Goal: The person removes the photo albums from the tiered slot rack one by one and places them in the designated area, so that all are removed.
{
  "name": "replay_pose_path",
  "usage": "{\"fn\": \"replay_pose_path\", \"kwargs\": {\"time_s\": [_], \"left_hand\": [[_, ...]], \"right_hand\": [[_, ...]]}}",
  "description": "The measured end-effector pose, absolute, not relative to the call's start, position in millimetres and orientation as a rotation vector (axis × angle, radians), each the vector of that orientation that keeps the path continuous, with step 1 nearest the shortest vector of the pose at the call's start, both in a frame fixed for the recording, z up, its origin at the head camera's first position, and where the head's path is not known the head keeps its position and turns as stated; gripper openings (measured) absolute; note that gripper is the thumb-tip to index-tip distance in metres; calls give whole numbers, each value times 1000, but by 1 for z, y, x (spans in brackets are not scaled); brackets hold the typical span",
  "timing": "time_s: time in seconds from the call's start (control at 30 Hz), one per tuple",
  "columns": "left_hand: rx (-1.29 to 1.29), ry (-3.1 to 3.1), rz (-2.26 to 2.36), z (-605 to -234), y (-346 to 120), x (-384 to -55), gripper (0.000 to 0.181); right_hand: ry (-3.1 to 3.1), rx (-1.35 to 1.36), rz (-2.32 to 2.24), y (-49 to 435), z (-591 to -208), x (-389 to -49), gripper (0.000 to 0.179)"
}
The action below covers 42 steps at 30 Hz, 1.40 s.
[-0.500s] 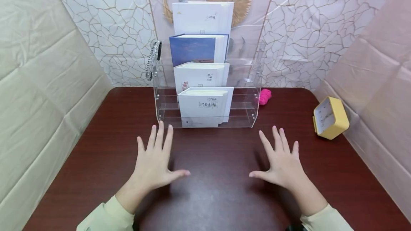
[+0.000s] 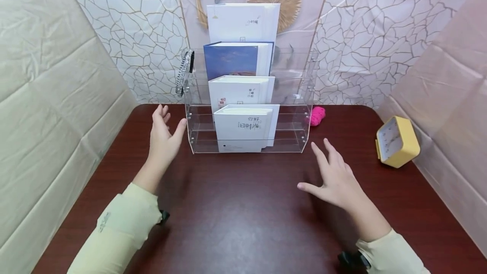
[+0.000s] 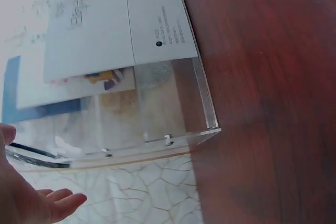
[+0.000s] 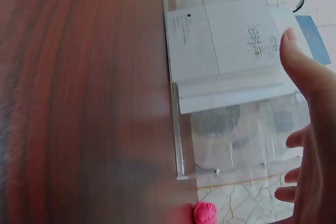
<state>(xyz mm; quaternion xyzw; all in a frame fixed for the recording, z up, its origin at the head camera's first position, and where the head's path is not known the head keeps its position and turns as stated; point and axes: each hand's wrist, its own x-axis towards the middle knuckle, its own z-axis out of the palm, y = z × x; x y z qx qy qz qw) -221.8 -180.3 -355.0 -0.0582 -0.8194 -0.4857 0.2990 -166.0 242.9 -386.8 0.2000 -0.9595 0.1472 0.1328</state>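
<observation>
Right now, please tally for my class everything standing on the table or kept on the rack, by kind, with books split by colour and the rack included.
White books: 3
Blue book: 1
Clear acrylic rack: 1
Toothed headband: 1
Pink yarn ball: 1
Yellow clock: 1
Total: 8

A silvery headband [image 2: 181,73] hangs on the clear rack's [image 2: 291,145] left side.
</observation>
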Motion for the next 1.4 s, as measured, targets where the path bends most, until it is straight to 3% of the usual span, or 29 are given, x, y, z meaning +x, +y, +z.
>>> {"fn": "replay_pose_path", "kwargs": {"time_s": [0.33,0.57,0.73,1.1,1.4], "left_hand": [[-82,-2239,-1506,-372,-182,-254,59],[-70,-2292,-1500,-370,-176,-271,52],[6,-2323,-1502,-368,-173,-283,51],[110,-2346,-1501,-371,-174,-302,53],[114,-2319,-1526,-378,-170,-308,44]], "right_hand": [[-2719,701,618,220,-380,-191,93],[-2594,669,983,209,-380,-211,66],[-2510,587,1106,198,-381,-229,56],[-2402,530,1329,172,-387,-267,57],[-2392,462,1473,159,-392,-282,58]]}}
